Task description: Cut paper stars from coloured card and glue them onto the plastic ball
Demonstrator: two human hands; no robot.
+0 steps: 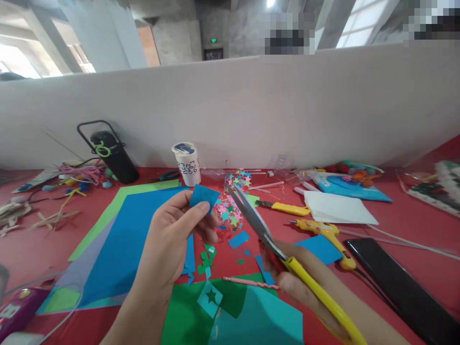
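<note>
Between thumb and fingers, my left hand pinches a small blue piece of paper. My right hand is wrapped round yellow-handled scissors, whose blades point up and left toward the paper without touching it. Beneath the hands lie a teal paper square with a star-shaped hole, green paper scraps and a small blue rectangle. A pink twisted pencil rests along the green sheet. Colourful star cut-outs lie behind the blades.
Large blue sheets spread at left, near a black bottle and a white cup. To the right are a yellow box cutter, a yellow glue gun with its cord, a white sheet and a black phone-like slab.
</note>
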